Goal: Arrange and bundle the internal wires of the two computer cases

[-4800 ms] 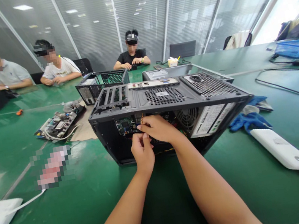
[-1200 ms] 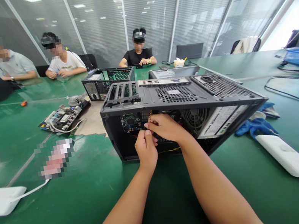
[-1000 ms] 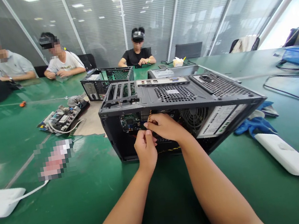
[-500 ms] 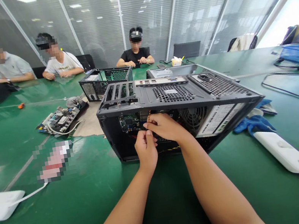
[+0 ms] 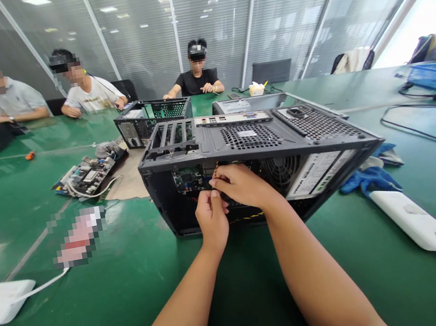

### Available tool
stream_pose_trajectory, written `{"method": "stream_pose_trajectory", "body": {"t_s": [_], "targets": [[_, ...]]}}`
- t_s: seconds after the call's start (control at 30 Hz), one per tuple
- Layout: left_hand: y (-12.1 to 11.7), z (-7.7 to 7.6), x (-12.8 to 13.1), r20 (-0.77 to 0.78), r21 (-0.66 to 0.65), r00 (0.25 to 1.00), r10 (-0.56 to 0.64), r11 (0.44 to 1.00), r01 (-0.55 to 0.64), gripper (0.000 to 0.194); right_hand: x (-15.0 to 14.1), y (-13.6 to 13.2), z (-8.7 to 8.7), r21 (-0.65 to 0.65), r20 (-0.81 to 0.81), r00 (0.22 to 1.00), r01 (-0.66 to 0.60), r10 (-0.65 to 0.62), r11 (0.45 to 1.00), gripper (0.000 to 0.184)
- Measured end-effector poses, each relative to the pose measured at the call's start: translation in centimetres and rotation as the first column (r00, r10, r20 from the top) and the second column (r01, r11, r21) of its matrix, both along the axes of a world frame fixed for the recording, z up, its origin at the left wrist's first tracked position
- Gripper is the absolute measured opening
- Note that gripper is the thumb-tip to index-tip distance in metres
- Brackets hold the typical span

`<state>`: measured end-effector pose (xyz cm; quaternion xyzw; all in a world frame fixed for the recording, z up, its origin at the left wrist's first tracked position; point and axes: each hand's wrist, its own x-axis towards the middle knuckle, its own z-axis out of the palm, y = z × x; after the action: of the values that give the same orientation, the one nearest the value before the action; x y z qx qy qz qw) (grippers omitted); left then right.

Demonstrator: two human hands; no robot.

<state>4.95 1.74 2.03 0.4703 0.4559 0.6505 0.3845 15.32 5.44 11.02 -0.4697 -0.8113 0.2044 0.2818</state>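
A black computer case (image 5: 210, 153) lies on its side on the green table, its open face toward me. My right hand (image 5: 238, 182) reaches into the opening from the right, thumb and fingers pinched on a yellow-and-black cable (image 5: 215, 170). Just below and left of it, my left hand (image 5: 211, 214) is closed with its fingertips pressed together; what lies between them is hidden. Behind the hands a green circuit board (image 5: 187, 179) shows inside the case. To the right are a round fan grille (image 5: 281, 170) and a power supply with a white label (image 5: 315, 174).
Left of the case, a loose motherboard (image 5: 89, 174) lies by a cardboard sheet (image 5: 131, 184). Another open case (image 5: 155, 118) stands behind. At right are blue gloves (image 5: 368, 180) and a white power bank (image 5: 418, 220); another white power bank (image 5: 2, 302) is at left. Several people sit across the table.
My hands stay almost in place at the case opening, with the view shifted slightly. Across the table, a person in black has stretched an arm out sideways.
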Motion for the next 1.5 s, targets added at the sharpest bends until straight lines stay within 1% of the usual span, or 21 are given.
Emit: {"method": "stream_pose_trajectory", "body": {"t_s": [0.1,0.33,0.6,0.77,0.87,0.93,1.07,1.2,1.33,1.5], "targets": [[-0.1,0.1,0.0,0.002,0.013,1.0,0.002,1.0,-0.002,0.032,0.0,-0.1,0.0,0.009,0.015,1.0,0.008,-0.008,1.0,0.02],[-0.3,0.4,0.1,-0.021,0.025,1.0,-0.007,1.0,0.008,0.032,0.0,-0.3,0.4,-0.041,0.01,1.0,0.007,-0.007,0.999,0.018],[-0.2,0.2,0.0,-0.05,0.052,0.999,0.003,0.999,-0.001,0.036,0.2,-0.1,0.2,-0.017,0.018,1.0,0.008,-0.008,1.0,0.019],[-0.1,-0.3,0.0,-0.081,0.06,0.997,0.016,0.998,-0.011,0.031,0.1,0.1,-0.2,-0.005,0.014,1.0,0.018,-0.018,1.0,0.021],[-0.1,-0.5,0.1,-0.081,0.079,0.996,0.027,0.997,-0.021,0.025,0.0,0.1,-0.2,0.002,0.028,0.999,0.021,-0.021,1.0,0.022],[-0.1,-0.6,0.1,-0.08,0.099,0.996,0.048,0.994,-0.04,0.02,0.0,0.1,-0.1,-0.012,0.035,0.999,0.022,-0.022,1.0,0.022],[-0.1,-0.6,0.0,-0.101,0.133,0.992,0.08,0.989,-0.067,0.017,0.0,0.0,0.1,-0.044,0.053,0.998,0.03,-0.028,0.999,0.024],[0.0,-0.6,-0.2,-0.089,0.13,0.994,0.062,0.99,-0.05,0.018,0.1,0.1,0.0,0.004,0.057,0.998,0.023,-0.023,1.0,0.027],[0.0,-0.3,-0.3,-0.077,0.119,0.996,0.035,0.993,-0.026,0.022,0.1,-0.1,0.1,-0.01,0.045,0.999,0.013,-0.013,1.0,0.026],[0.0,-0.2,-0.4,-0.1,0.096,0.993,0.064,0.994,-0.055,0.021,0.1,-0.3,0.3,-0.01,0.056,0.998,0.027,-0.026,1.0,0.027]]}}
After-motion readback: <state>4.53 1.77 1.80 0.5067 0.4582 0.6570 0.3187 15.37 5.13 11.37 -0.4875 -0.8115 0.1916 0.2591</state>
